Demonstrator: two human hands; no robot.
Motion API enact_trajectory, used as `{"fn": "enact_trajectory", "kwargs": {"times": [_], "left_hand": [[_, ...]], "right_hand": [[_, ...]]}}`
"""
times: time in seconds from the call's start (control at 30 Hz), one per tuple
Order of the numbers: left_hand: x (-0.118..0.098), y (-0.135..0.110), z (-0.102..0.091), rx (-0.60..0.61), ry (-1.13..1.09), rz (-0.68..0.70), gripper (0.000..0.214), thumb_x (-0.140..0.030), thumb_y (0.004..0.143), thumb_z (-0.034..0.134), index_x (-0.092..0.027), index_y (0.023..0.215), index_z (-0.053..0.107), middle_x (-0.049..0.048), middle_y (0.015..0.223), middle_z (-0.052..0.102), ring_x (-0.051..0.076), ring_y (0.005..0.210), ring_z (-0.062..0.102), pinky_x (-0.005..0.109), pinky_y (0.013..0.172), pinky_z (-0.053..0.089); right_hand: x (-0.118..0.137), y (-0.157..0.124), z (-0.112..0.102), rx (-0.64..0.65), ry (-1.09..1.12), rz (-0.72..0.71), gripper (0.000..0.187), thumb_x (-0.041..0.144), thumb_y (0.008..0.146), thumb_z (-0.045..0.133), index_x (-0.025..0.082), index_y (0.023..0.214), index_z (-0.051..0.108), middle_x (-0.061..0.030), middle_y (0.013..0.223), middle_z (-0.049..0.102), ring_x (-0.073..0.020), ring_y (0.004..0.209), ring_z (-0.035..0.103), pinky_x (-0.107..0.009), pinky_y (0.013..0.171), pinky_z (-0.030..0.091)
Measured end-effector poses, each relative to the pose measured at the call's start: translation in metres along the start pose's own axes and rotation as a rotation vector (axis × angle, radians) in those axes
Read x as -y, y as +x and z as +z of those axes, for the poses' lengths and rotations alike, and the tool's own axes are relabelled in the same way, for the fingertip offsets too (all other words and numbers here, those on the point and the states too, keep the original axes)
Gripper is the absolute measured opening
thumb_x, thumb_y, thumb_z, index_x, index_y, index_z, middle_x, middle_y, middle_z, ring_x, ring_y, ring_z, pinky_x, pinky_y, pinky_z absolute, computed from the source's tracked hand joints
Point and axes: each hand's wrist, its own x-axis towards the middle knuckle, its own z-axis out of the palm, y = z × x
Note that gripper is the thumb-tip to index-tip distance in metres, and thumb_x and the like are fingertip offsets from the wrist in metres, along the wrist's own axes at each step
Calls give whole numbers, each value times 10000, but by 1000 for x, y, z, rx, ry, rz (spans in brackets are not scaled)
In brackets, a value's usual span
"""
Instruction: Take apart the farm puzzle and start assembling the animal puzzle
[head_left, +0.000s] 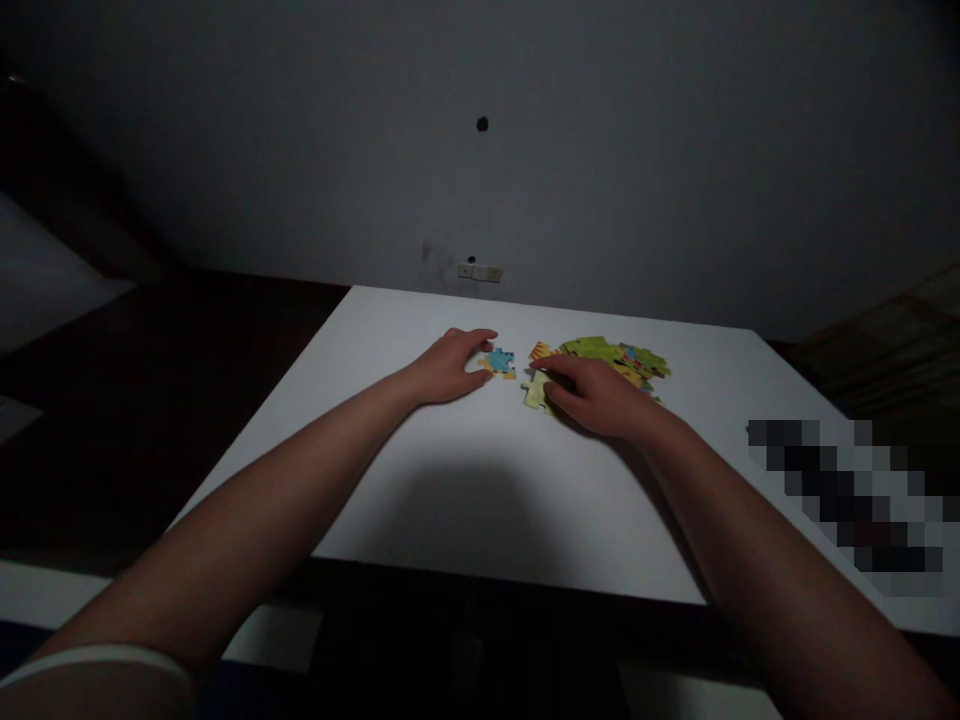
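My left hand (450, 367) rests on the white table with thumb and fingers spread apart. Between them lies a blue and yellow jigsaw piece (501, 361), flat on the tabletop; the thumb tip is at its lower left edge. My right hand (592, 393) is low over the table, index finger stretched out and thumb apart from it. Under and beside these fingertips is a pale green jigsaw piece (535, 390), partly covered by the hand. An orange-striped piece (541, 350) sits just beyond the index finger. Behind the right hand, a pile of mostly green jigsaw pieces (596, 348) is partly hidden.
The white table (450, 480) stands near a grey wall (637, 180) with a power socket (480, 273). A pixelated dark object (847, 500) is at the table's right side. Dark floor (225, 360) shows to the left. Lighting is dim.
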Motion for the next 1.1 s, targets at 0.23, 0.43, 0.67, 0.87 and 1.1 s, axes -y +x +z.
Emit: {"fn": "enact_trajectory", "kwargs": {"times": [0.23, 0.43, 0.67, 0.87, 1.1], "left_hand": [[-1, -1, -1, -28, 32, -10, 708, -407, 986, 716, -187, 1650, 611, 154, 1606, 715, 367, 1477, 635, 566, 1328, 474], [-2, 0, -4, -7, 90, 14, 723, -305, 908, 714, -146, 1611, 656, 169, 1535, 734, 362, 1425, 656, 548, 1321, 482], [0, 0, -4, -27, 80, 21, 685, -355, 934, 719, -141, 1583, 673, 172, 1512, 748, 359, 1386, 672, 560, 1289, 505], [3, 0, -1, -47, 70, 72, 652, -355, 952, 710, -160, 1572, 680, 169, 1498, 737, 357, 1410, 661, 550, 1286, 508], [6, 0, 0, -63, 56, 107, 636, -265, 920, 654, -177, 1548, 694, 161, 1471, 739, 355, 1387, 670, 576, 1275, 522]], "right_hand": [[4, 1, -3, 8, 18, 3, 467, 284, 1052, 622, 290, 1478, 815, -127, 1419, 846, -393, 1215, 815, -605, 1098, 631], [7, 1, -5, 27, 5, 33, 462, 317, 1046, 639, 246, 1465, 820, -154, 1332, 865, -381, 1106, 820, -552, 1028, 627], [11, 0, -5, -35, 109, 41, 478, 399, 1043, 672, 206, 1454, 821, -99, 981, 856, -288, 806, 744, -434, 799, 572], [12, 2, -2, -126, 224, 20, 423, 355, 1028, 679, 225, 1396, 841, -85, 944, 841, -273, 783, 723, -427, 767, 561], [19, 2, -6, -213, 269, -54, 245, 404, 930, 816, 243, 1092, 903, -89, 1007, 877, -264, 844, 743, -408, 806, 574]]}}
